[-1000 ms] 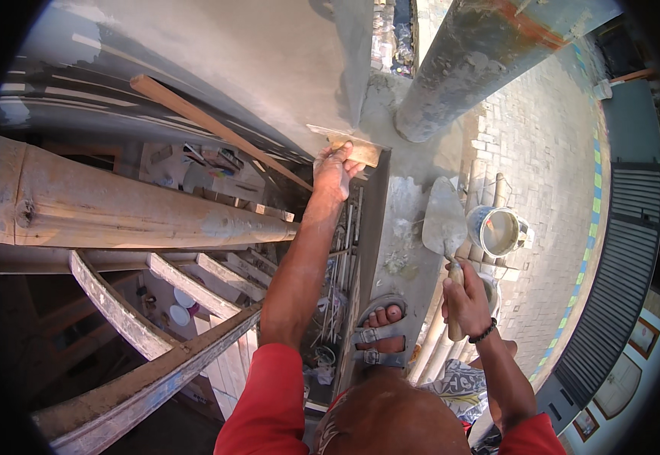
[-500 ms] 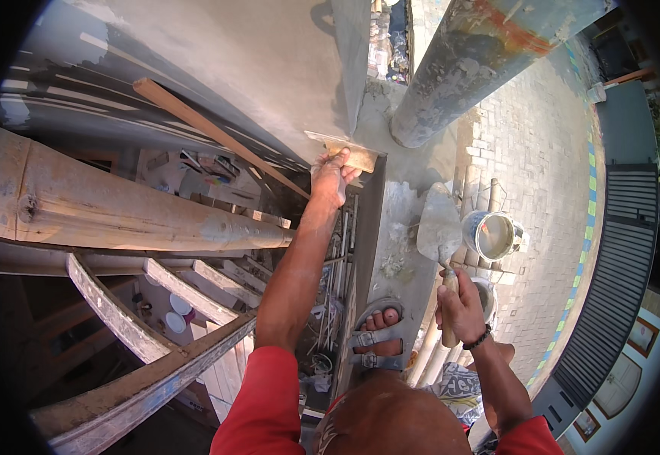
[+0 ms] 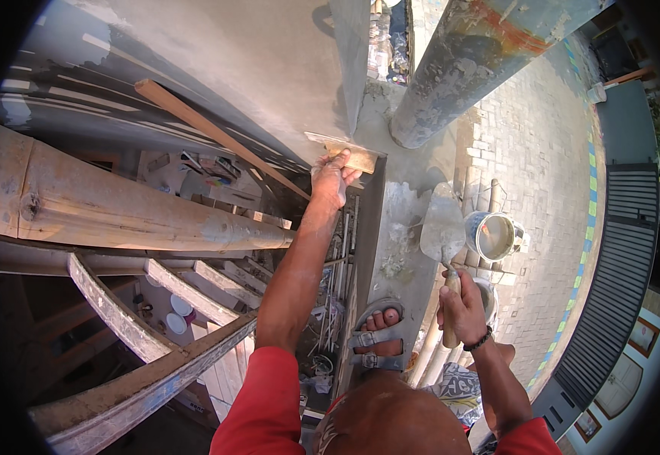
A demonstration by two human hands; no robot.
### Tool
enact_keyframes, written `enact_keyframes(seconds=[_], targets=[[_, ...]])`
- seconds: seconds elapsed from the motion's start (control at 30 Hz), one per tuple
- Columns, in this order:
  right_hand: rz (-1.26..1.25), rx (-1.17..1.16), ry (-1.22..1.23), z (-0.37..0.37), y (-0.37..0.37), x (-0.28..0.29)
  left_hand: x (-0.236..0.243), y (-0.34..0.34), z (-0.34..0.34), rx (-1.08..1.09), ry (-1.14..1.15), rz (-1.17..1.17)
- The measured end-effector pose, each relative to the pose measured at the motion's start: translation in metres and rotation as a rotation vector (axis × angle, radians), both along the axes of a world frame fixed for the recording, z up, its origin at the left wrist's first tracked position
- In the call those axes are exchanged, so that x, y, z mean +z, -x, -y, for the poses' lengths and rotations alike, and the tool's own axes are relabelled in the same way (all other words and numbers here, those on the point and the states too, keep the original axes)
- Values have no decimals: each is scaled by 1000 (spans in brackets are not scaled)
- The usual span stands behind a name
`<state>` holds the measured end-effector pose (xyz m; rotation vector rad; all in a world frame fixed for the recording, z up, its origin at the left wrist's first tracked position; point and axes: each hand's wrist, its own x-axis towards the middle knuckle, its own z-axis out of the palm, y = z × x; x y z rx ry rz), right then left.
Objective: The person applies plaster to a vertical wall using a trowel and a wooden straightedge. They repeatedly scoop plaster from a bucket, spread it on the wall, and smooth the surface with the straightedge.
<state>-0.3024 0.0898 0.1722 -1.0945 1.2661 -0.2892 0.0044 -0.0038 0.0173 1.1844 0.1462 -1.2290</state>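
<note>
My left hand (image 3: 330, 180) reaches forward with its fingers closed on a small flat wooden board (image 3: 354, 157). The board lies against the lower corner of the grey plastered wall (image 3: 269, 68), just above the ledge. In my right hand (image 3: 463, 307) is the wooden handle of a trowel (image 3: 444, 224). Its broad, cement-smeared blade points away from me above the ledge (image 3: 402, 220), beside a bucket (image 3: 493, 236) of greyish contents.
A thick grey pillar (image 3: 482, 68) rises at the ledge's far end. To the left run a large bamboo pole (image 3: 117, 199), a wooden stick (image 3: 216, 135) and a ladder-like frame (image 3: 155, 371) over a deep drop. My sandalled foot (image 3: 379, 334) stands on the ledge. Paving (image 3: 546, 189) lies below right.
The trowel in my right hand has shifted very slightly to the right. My left hand and the wooden board stay in the same place.
</note>
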Motion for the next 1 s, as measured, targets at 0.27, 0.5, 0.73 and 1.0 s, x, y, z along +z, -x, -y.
enact_keyframes(seconds=[0.27, 0.5, 0.73, 1.0], targets=[[4, -3, -2, -1, 0, -1, 2, 1, 0, -2, -16, 10], [7, -24, 1, -3, -2, 0, 6, 3, 1, 6, -43, 23], [18, -34, -7, -3, -2, 0, 6, 2, 1, -16, -56, 45], [18, -39, -15, -3, -2, 1, 5, 3, 1, -2, -87, 66]])
